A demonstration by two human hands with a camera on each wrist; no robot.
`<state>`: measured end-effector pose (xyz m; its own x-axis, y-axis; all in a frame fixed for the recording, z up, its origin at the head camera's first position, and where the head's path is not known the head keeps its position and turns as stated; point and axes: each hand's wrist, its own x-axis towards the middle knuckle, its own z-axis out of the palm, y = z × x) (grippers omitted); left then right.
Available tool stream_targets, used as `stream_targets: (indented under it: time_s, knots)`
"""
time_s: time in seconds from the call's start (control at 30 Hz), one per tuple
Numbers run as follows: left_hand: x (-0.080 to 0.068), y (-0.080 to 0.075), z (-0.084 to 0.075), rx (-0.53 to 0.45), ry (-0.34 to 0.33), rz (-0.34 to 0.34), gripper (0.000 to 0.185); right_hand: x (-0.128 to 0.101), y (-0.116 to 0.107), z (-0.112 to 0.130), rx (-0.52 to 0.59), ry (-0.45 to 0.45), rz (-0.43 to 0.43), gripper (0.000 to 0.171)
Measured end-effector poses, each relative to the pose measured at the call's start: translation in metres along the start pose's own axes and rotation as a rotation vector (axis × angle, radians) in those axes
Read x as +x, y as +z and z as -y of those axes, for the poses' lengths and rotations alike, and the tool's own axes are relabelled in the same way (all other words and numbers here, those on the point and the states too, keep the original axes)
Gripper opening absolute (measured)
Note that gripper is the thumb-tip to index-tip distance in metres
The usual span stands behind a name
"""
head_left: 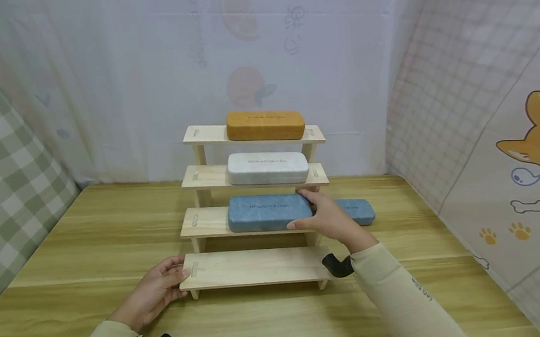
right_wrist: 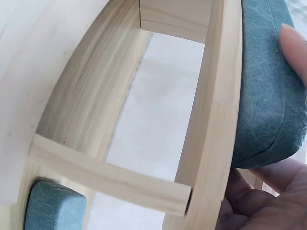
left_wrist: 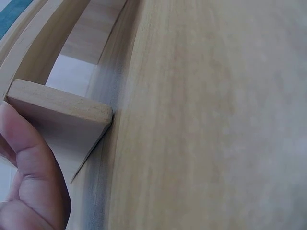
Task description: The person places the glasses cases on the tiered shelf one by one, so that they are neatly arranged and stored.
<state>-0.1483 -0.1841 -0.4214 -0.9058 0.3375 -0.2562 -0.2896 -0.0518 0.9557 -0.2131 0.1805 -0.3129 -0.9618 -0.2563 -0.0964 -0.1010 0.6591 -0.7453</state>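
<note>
A pale wooden stepped rack (head_left: 254,267) with several shelves stands on the table. On its second shelf from the bottom lies a blue glasses case (head_left: 268,211), and my right hand (head_left: 323,214) grips its right end, thumb at the front and fingers behind. The right wrist view has the same blue case (right_wrist: 264,86) flat against the shelf edge. My left hand (head_left: 158,288) holds the left end of the bottom shelf, with the thumb on top. Above sit a white case (head_left: 268,168) and an orange case (head_left: 265,125), one per shelf.
Another blue case (head_left: 356,211) lies on the table (head_left: 113,228) just right of the rack, partly behind my right hand. A printed curtain (head_left: 149,83) hangs behind. Checked cloth (head_left: 7,157) borders the left side, and a patterned wall covering (head_left: 490,183) the right.
</note>
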Motion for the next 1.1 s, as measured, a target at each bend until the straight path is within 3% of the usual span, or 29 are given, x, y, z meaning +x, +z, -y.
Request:
stream_targets:
  time_s: [0.5,0.83,1.1]
  knots:
    - [0.000,0.000,0.003,0.011,-0.006,-0.014,0.065,-0.018,-0.012,-0.011,-0.020,-0.128,-0.044,0.089]
    - [0.000,0.000,0.002,0.013,-0.008,-0.014,0.065,-0.028,-0.031,-0.042,-0.040,-0.203,-0.175,0.072]
    - [0.001,0.000,0.001,0.009,-0.010,-0.008,0.065,-0.026,-0.047,-0.076,-0.004,-0.173,-0.237,0.071]
